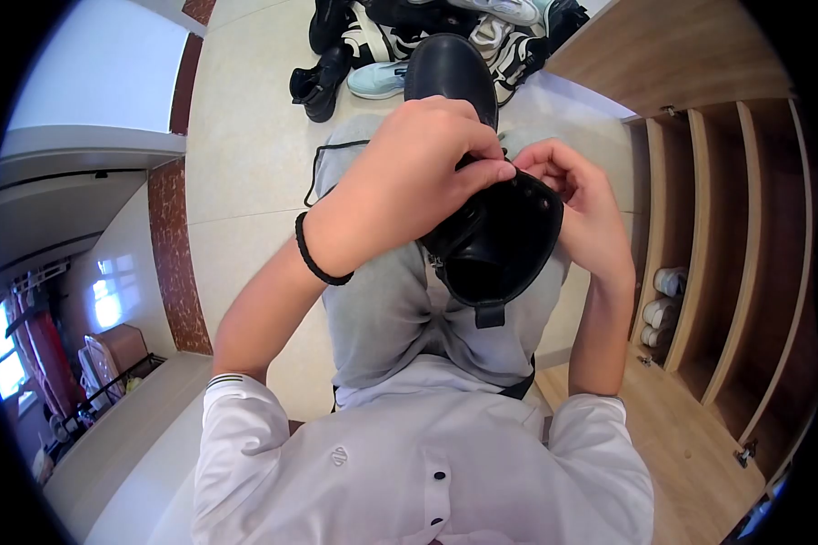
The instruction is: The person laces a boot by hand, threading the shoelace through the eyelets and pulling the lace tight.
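A black leather boot [450, 77] rests over my lap, its toe pointing away and its open shaft facing me, with a pull tab at the rim. My left hand [418, 163] lies across the boot's upper, thumb and fingers pinched on the edge of the opening near the eyelets. On the right side of the same edge, my right hand [577, 195] has its fingers curled in close to the eyelets, and their tips are partly hidden. A black lace [316, 173] loops out to the left beyond my left wrist.
Several shoes [377, 80] are heaped on the tiled floor [245, 109] ahead. To the right stands an open wooden cabinet [700, 254] with upright dividers and white shoes [661, 313] inside. A white cabinet [109, 454] and a window are at the left.
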### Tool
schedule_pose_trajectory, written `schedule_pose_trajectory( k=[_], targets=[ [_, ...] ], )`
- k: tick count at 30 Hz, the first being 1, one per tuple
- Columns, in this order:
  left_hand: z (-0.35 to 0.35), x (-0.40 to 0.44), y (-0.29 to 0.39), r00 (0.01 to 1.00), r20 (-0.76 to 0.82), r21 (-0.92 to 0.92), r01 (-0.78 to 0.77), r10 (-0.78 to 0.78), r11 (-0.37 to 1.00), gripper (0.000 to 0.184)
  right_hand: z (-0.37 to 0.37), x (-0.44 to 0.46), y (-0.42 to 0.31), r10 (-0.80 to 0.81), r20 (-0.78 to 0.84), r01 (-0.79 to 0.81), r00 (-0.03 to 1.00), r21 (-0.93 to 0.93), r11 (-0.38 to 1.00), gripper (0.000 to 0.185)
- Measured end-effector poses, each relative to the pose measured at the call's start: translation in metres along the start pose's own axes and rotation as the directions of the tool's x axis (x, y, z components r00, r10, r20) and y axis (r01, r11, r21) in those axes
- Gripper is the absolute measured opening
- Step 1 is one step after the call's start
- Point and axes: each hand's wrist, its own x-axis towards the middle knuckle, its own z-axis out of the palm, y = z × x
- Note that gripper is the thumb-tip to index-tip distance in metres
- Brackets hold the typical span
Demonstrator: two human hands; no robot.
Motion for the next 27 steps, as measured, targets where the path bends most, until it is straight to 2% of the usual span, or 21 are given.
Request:
schedule_pose_trajectory(
  k=[2,3,4,5,7,8,9,11,12,13,14,15,17,19,20,21,23,24,25,26,27],
  targets=[
    [-0.001,0.000,0.002,0.999,-0.035,-0.014,0.019,-0.019,1.000,0.013,0.001,-0.001,0.003,-0.001,-0.007,0.001,1.000,-0.023,1.000,0.011],
    [-0.003,-0.001,0.005,0.999,-0.035,-0.015,0.018,-0.018,1.000,0.013,0.001,-0.003,0.006,-0.028,-0.098,0.029,0.995,0.009,1.000,0.011],
    [-0.007,-0.003,0.008,0.992,-0.045,-0.091,0.113,-0.118,0.989,0.015,0.002,-0.004,0.008,-0.051,-0.190,0.059,0.980,0.039,0.997,0.011],
    [-0.012,-0.005,0.011,0.975,-0.048,-0.167,0.207,-0.217,0.964,0.017,-0.002,-0.006,0.006,-0.050,-0.191,0.058,0.980,0.038,0.998,0.011],
    [-0.022,-0.010,0.012,0.975,-0.039,-0.151,0.210,-0.219,0.966,0.020,-0.024,-0.013,0.003,0.070,-0.304,0.007,0.950,0.245,0.970,0.015],
    [-0.026,-0.013,0.011,0.969,-0.079,-0.193,0.215,-0.234,0.957,0.021,-0.036,-0.015,0.018,-0.012,-0.378,0.103,0.926,0.223,0.969,0.021],
    [-0.030,-0.017,0.009,0.961,-0.117,-0.236,0.219,-0.251,0.947,0.022,-0.050,-0.018,0.029,-0.011,-0.377,0.102,0.926,0.223,0.969,0.021],
    [-0.042,-0.023,0.007,0.946,-0.098,-0.225,0.283,-0.311,0.932,0.026,-0.075,-0.024,0.043,0.041,-0.525,0.276,0.850,0.511,0.814,0.021],
    [-0.046,-0.025,0.004,0.916,-0.124,-0.345,0.319,-0.380,0.882,0.024,-0.090,-0.028,0.053,0.041,-0.525,0.276,0.850,0.511,0.814,0.021],
    [-0.049,-0.027,-0.001,0.882,-0.141,-0.461,0.344,-0.450,0.818,0.023,-0.107,-0.034,0.064,0.142,-0.561,0.379,0.815,0.702,0.603,0.021],
    [-0.051,-0.031,-0.007,0.885,-0.151,-0.516,0.310,-0.440,0.799,0.024,-0.123,-0.040,0.076,0.250,-0.563,0.474,0.787,0.813,0.338,0.022],
    [-0.047,-0.033,-0.009,0.885,-0.151,-0.517,0.309,-0.440,0.798,0.024,-0.137,-0.047,0.092,0.250,-0.564,0.474,0.787,0.813,0.339,0.022],
    [-0.037,-0.037,-0.014,0.902,-0.130,-0.518,0.292,-0.411,0.804,0.026,-0.158,-0.061,0.125,0.197,-0.575,0.558,0.794,0.818,0.139,0.019],
    [-0.028,-0.038,-0.011,0.903,-0.153,-0.501,0.279,-0.402,0.819,0.024,-0.162,-0.068,0.138,0.236,-0.587,0.581,0.775,0.808,0.102,0.017],
    [-0.028,-0.039,-0.008,0.943,-0.224,-0.262,0.185,-0.247,0.947,0.021,-0.163,-0.072,0.143,0.277,-0.597,0.605,0.753,0.794,0.065,0.015],
    [-0.027,-0.039,-0.004,0.965,-0.250,-0.004,0.077,-0.076,0.997,0.020,-0.166,-0.077,0.147,0.279,-0.598,0.606,0.752,0.793,0.067,0.015],
    [-0.026,-0.042,0.017,0.973,-0.229,0.023,0.042,-0.035,0.999,0.028,-0.169,-0.086,0.152,0.304,-0.670,0.640,0.677,0.740,0.208,0.013],
    [-0.023,-0.043,0.031,0.987,-0.160,0.076,0.020,-0.008,0.997,0.033,-0.173,-0.091,0.156,0.305,-0.670,0.639,0.677,0.741,0.207,0.013],
    [-0.020,-0.045,0.044,0.996,-0.090,0.128,-0.004,0.016,0.992,0.039,-0.180,-0.099,0.162,0.352,-0.707,0.666,0.613,0.703,0.251,0.015],
    [-0.019,-0.046,0.055,0.996,-0.092,0.131,-0.001,0.014,0.991,0.039,-0.189,-0.106,0.168,0.394,-0.740,0.687,0.545,0.664,0.296,0.016],
    [-0.018,-0.046,0.065,0.998,-0.051,0.255,0.039,-0.027,0.966,0.043,-0.200,-0.113,0.172,0.394,-0.737,0.684,0.549,0.667,0.294,0.016]
  ],
)
